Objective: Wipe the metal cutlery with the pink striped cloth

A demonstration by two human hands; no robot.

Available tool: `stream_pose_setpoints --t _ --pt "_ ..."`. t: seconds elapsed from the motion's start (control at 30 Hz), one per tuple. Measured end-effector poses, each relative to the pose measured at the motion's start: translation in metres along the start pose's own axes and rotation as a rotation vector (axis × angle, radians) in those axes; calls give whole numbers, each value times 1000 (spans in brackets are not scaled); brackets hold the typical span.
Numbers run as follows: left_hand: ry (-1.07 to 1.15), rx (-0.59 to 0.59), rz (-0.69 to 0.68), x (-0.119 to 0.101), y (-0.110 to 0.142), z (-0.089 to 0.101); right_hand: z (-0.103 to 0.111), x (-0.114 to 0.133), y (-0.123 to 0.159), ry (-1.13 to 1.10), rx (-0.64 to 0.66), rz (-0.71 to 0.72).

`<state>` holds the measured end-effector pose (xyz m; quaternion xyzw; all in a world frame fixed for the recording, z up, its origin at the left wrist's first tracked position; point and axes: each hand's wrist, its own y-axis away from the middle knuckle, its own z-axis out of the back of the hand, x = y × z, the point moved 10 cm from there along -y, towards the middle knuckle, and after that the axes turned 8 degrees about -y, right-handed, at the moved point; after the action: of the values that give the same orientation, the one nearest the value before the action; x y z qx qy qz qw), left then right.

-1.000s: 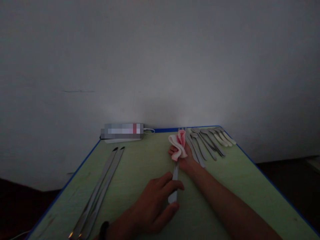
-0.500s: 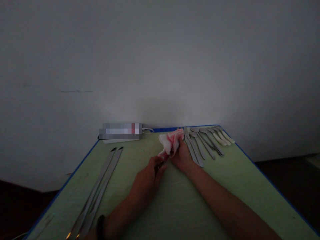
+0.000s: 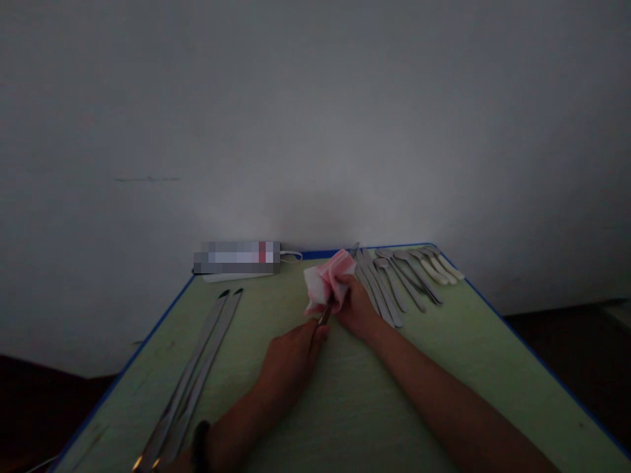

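Note:
My left hand [image 3: 290, 358] is closed on the handle of a metal piece of cutlery [image 3: 325, 315]. The cutlery's far end is hidden inside a pink-and-white cloth [image 3: 320, 282], so its kind does not show. Gripping that cloth around the covered end is my right hand [image 3: 359, 310], fingers closed. Both hands are over the middle of the table, just left of a row of laid-out metal cutlery [image 3: 382, 295].
Several metal spoons [image 3: 404, 279] and white-handled pieces [image 3: 436, 269] lie at the back right. Two long metal utensils [image 3: 210, 361] lie along the left of the green table [image 3: 355, 407]. A blurred-out box-like object [image 3: 236, 258] with a white cable stands at the back left, near the wall.
The cloth and my right hand have shifted slightly left. More of the cutlery handle shows between my hands. The other cutlery lies as before.

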<state>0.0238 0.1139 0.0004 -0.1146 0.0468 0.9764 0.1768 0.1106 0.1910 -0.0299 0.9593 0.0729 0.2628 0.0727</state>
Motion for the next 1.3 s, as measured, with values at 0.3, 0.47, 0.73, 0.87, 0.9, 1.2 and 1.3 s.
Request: stream_pose_setpoints --t 0.3,0.47,0.73,0.87,0.9,1.2,1.3 --pt "-16 -37 -17 -2 -1 1 2 5 3 357 32 155" --pt "-30 -32 -5 -2 -2 2 -4 13 12 644 60 248" --pt "-4 -65 -27 -2 -3 4 -9 15 15 702 54 274" --pt "40 -96 -45 -3 -2 6 -11 17 17 719 46 286" --pt "50 -102 -48 -3 -2 6 -11 17 17 724 42 281" --pt "243 -105 -26 5 -2 1 -8 9 12 604 112 214" --pt "386 -156 -42 5 -3 7 -9 9 13 614 113 204"
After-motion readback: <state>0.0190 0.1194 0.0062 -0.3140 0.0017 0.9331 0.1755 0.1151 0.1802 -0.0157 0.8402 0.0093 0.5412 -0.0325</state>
